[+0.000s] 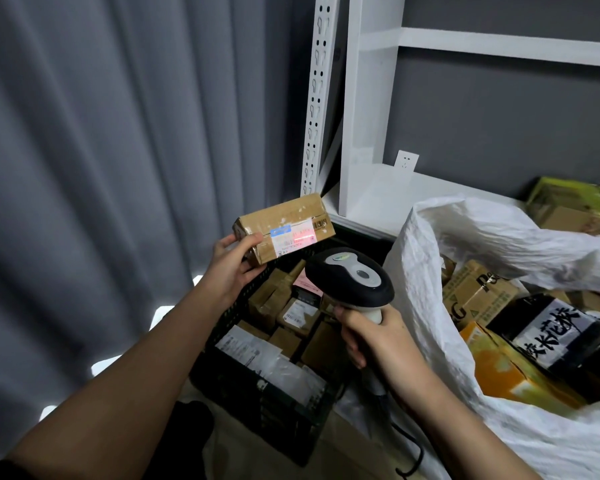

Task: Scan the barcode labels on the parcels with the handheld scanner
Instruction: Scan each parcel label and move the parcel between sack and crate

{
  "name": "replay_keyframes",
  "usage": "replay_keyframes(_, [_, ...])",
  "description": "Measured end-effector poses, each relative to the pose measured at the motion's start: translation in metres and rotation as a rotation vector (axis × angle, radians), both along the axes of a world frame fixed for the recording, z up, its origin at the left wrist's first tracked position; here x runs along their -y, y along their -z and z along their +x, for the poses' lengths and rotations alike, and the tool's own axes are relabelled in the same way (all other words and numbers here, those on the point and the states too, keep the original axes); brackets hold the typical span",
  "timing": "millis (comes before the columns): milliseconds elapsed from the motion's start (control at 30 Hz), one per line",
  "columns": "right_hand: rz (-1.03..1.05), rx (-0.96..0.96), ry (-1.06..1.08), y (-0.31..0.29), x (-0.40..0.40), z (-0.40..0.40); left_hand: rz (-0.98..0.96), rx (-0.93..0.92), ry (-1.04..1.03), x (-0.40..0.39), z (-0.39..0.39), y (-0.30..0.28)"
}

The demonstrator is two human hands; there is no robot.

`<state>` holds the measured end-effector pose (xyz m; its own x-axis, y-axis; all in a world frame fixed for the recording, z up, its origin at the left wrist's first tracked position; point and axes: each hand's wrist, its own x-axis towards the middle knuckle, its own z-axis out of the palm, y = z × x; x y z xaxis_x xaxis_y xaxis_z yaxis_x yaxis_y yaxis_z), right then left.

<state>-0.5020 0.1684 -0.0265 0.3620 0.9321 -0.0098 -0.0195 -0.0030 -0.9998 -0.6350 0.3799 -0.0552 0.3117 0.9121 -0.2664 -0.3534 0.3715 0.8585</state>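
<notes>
So the left hand (230, 263) has its grip clamped on a small brown cardboard parcel (284, 227), thumb on the front face, fingers wrapped round the left end. It's held up in the air, tilted a bit, above the far end of a black plastic crate (257, 396). The white barcode label (293, 237) faces the camera, and there's a red glow across its right part.

The right hand (374, 336) is curled tight around the pale handle of the handheld scanner (350, 275), so that grip is clamped too. The scanner's black head with the grey top sits just below and right of the parcel, nose pointing up at the label, close but not touching. A dark cable (409, 448) trails down from the handle toward the floor.

The crate under both hands is packed with more boxes (291, 317), mostly brown cardboard, plus a flat package with a white label (246, 344) at the near end. On the right there's a big white sack (465, 230) gaping open, stuffed with more cartons, including a black box with large white characters (555, 334) and an orange one (499, 368).

Behind: grey curtain (101, 150) on the left, white shelving frame (361, 116) and a wall socket (406, 161) on the grey wall far right.
</notes>
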Motion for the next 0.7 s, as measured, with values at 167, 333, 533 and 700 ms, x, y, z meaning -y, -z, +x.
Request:
replay_keyframes(167, [-0.007,-0.016,0.017,-0.001,0.002,0.001,-0.007,-0.011,-0.017,0.002,0.001,-0.001])
replay_keyframes(333, [0.058,-0.094,0.005,-0.015,0.017,0.005,0.070,-0.051,-0.113,0.018,0.009,-0.014])
replay_keyframes(533, [0.140,-0.208,0.179,-0.063,0.060,0.042,0.363,-0.117,-0.148,0.061,0.048,-0.063])
replay_keyframes(700, [0.231,-0.260,0.458,-0.090,0.112,0.104,0.699,-0.289,0.026,0.105,0.126,-0.113])
